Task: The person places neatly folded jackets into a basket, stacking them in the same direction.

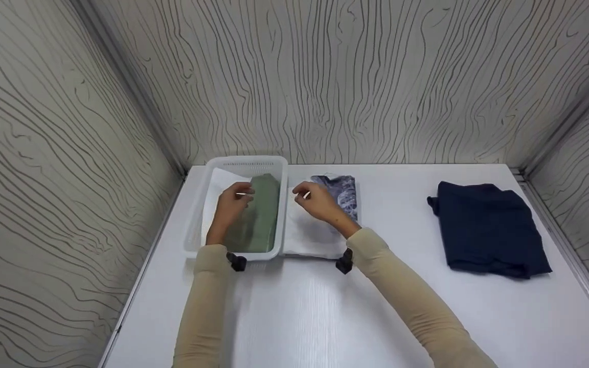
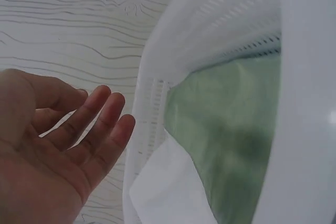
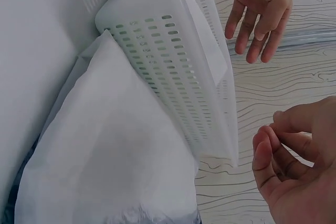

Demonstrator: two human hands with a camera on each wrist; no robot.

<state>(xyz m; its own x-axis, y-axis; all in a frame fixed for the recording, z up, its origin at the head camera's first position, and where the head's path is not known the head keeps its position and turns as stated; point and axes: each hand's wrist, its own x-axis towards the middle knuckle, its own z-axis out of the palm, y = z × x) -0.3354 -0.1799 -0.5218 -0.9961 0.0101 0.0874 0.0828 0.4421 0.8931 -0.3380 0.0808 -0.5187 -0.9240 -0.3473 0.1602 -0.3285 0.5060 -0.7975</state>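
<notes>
Above the white plastic basket (image 1: pixel 282 204) hovers my left hand (image 1: pixel 233 202), fingers loosely bent with nothing between them. Inside the basket lie a folded green cloth (image 1: pixel 265 214) and a white cloth (image 2: pixel 167 187) beside it. My right hand (image 1: pixel 319 202) is raised over a folded garment (image 1: pixel 311 237), white with a dark blue-grey patterned part (image 1: pixel 343 191), just right of the basket. Its fingers curl loosely toward the thumb and hold nothing. In the right wrist view the garment's white part spreads against the basket's slotted side.
A dark navy folded garment (image 1: pixel 489 230) lies on the right part of the white table (image 1: pixel 294 312). Wood-grain patterned panels (image 1: pixel 294 82) stand behind the table and at both sides. Small black devices (image 1: pixel 344 261) sit at the wrists.
</notes>
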